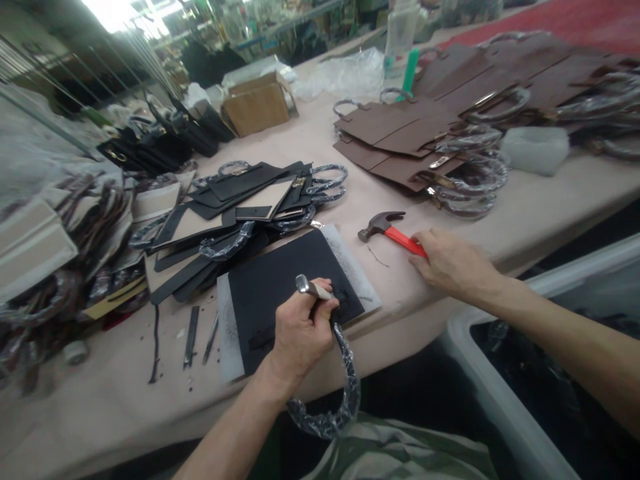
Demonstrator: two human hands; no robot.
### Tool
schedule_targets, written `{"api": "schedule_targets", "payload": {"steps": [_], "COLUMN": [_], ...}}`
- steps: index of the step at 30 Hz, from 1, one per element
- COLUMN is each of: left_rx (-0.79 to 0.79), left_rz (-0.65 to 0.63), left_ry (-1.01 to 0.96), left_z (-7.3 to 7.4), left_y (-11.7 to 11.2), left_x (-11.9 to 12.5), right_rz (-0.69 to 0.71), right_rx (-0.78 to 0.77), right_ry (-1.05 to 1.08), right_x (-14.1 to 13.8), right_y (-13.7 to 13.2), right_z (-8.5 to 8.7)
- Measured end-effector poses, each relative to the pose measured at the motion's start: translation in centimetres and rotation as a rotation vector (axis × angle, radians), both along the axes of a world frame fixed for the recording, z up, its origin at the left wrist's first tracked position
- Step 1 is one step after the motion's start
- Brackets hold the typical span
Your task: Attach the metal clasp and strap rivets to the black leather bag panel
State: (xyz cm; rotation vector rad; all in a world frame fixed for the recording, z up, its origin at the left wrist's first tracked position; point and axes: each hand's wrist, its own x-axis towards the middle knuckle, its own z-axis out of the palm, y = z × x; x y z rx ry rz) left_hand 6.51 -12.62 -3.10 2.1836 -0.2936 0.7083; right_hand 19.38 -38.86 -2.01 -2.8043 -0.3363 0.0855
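Note:
My left hand (300,333) is closed round a metal punch tool (310,288), held upright on a black leather panel (285,280) that lies on a white pad (350,257). A curved bag handle wrapped in plastic (345,393) hangs from the panel over the table edge below that hand. My right hand (450,263) is closed on the red handle of a hammer (387,230), whose dark head rests on the table to the right of the pad.
A heap of black leather pieces and wrapped handles (240,207) lies behind the pad. Brown panels with ring handles (450,127) cover the far right. A cardboard box (257,103), a plastic bottle (400,33) and loose strips (191,337) are also there. A white bin (500,387) stands below the edge.

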Motion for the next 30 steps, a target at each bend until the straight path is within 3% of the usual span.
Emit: {"api": "schedule_targets", "payload": {"steps": [7, 10, 13, 17, 19, 23, 27, 30], "left_rx": [-0.008, -0.024, -0.024, -0.018, -0.021, -0.010, -0.005, -0.010], "left_rz": [0.013, 0.026, 0.029, 0.015, 0.001, 0.013, 0.019, 0.008], "left_ry": [0.042, 0.063, 0.058, 0.087, 0.108, 0.099, 0.104, 0.117], "left_z": [-0.1, -0.2, -0.4, -0.5, -0.5, -0.4, -0.2, 0.0], "left_y": [-0.4, -0.6, -0.6, -0.4, -0.3, -0.4, -0.5, -0.5], "left_x": [0.1, 0.0, 0.0, 0.1, 0.1, 0.1, 0.0, 0.1], "right_rz": [-0.121, -0.148, -0.191, -0.170, -0.028, 0.284, 0.385, 0.417], "right_rx": [0.433, 0.605, 0.705, 0.772, 0.717, 0.456, 0.267, 0.310], "right_ry": [0.542, 0.719, 0.757, 0.620, 0.382, -0.124, -0.205, -0.270], "right_x": [-0.1, -1.8, -3.5, -5.2, -6.0, -7.5, -8.4, -9.0], "right_y": [0.8, 1.5, 2.0, 2.2, 2.1, 2.1, 2.2, 2.3], "right_z": [3.0, 3.0, 2.6, 4.2, 6.1, 9.7, 11.7, 13.1]}}
